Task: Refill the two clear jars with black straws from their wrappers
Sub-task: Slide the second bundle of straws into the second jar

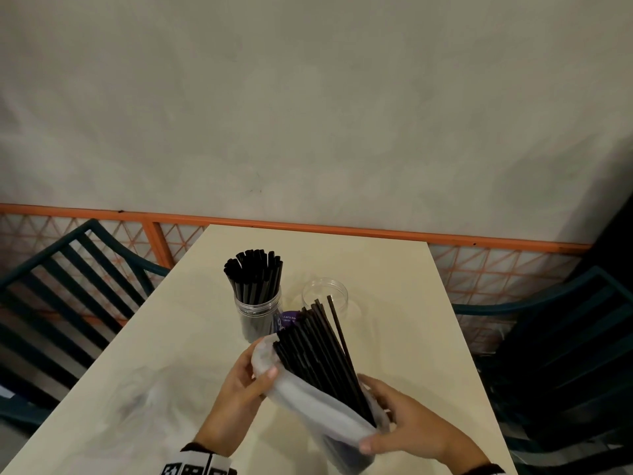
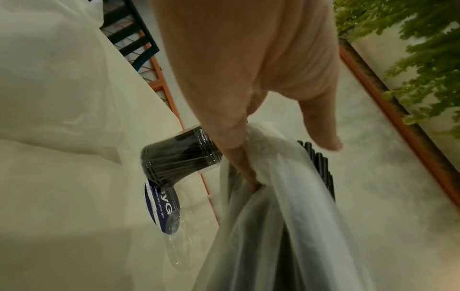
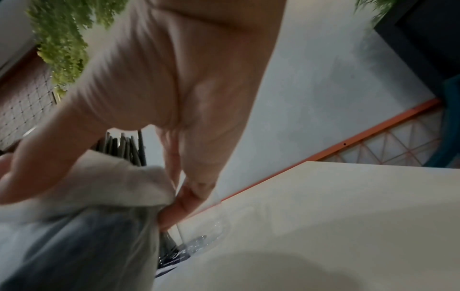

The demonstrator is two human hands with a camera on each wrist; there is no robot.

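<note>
A clear jar [image 1: 257, 311] packed with black straws [image 1: 255, 274] stands mid-table. To its right stands a second clear jar [image 1: 324, 293] with no straws in it. In front of them I hold a translucent plastic wrapper [image 1: 308, 399] with a bundle of black straws [image 1: 318, 347] sticking out toward the second jar. My left hand [image 1: 245, 375] pinches the wrapper's open edge [image 2: 259, 149]. My right hand [image 1: 404, 426] grips the wrapper [image 3: 104, 189] lower down, around the straws. The filled jar [image 2: 179, 157] also shows in the left wrist view.
The cream table [image 1: 164, 371] runs back to an orange mesh fence [image 1: 308, 231] and a grey wall. Dark teal chairs stand at left [image 1: 68, 286] and right [image 1: 565, 354]. A purple label [image 1: 289, 320] lies between the jars.
</note>
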